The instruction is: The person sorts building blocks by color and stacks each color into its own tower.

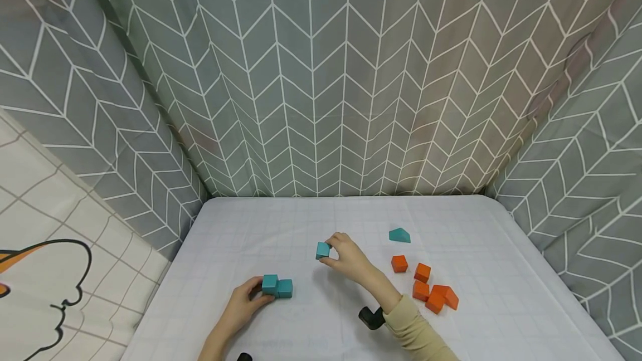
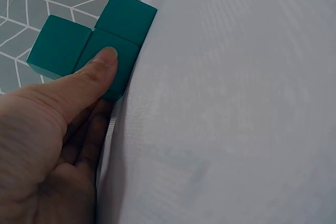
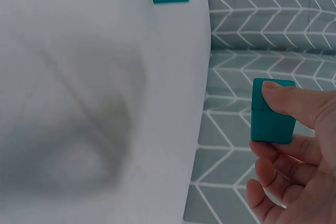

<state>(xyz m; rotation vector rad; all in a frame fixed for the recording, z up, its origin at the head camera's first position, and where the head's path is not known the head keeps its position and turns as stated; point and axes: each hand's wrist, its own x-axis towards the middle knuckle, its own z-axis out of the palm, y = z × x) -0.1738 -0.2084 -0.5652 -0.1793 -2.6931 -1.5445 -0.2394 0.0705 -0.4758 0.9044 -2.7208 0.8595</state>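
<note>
A: What bore the pieces?
B: A table spread with white cloth point(image 1: 301, 216). Took as landmark the group of three smooth teal cubes point(image 1: 270, 283) on it: two stacked, the third on the cloth, touching the stack's right side. Material uncertain.

A: The left hand?
B: The left hand point(image 1: 236, 308) was at the landmark's left side. Thumb pressed on the stack's lower cube, fingers bent behind, partly hidden; clamped on the stack.

A: And the right?
B: The right hand point(image 1: 351, 261) hung right of the landmark, farther toward the grey fabric curtain with white chevron lines point(image 1: 326, 71). Thumb and forefinger were clamped on a single smooth teal cube point(image 1: 322, 250), held above the cloth, apart from the landmark. Remaining fingers loosely bent.

A: Other pieces on the cloth?
B: Well to the landmark's right, toward the curtain, a teal trapezoid-shaped block point(image 1: 399, 235). Also well right, smooth orange blocks point(image 1: 421, 290) bunched close; which ones touched, could not tell throughout. One orange cube point(image 1: 399, 263) sat just beside them, on the side facing the landmark.

A: At the forearm?
B: A beige fabric sleeve point(image 1: 418, 327), with a black rounded object point(image 1: 370, 318) beside its cuff, right of the landmark and nearer the wearer.
</note>
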